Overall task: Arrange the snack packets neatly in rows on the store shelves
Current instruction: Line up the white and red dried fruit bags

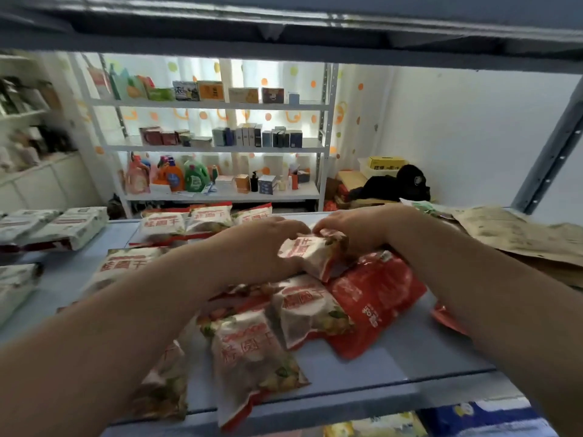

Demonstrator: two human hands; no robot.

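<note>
Head view, nearest first: the front lip of the blue shelf runs just under your forearms, and one white-and-red packet lies askew with its lower corner hanging over that lip. Behind it sits an unsorted heap in the middle of the board, where a second white packet leans on a red packet. Over the heap your left hand and right hand are clamped on the held packet from either side, fingers curled at its top edge. I can't tell whether it rests on the pile or hangs just above it. Beyond your hands a back row of matching packets lies side by side, and what shows of the board to its right looks free. I judge you're mid-placement: this packet wants to go down in line with that row, label toward you, edge square to its neighbour. Mind your room. White packs crowd the left end, brown paper bags spread over the right, and the upper shelf hangs low, so keep any lift shallow. The overhanging packet looks likely to slide off if nudged, so draw it back early.
</note>
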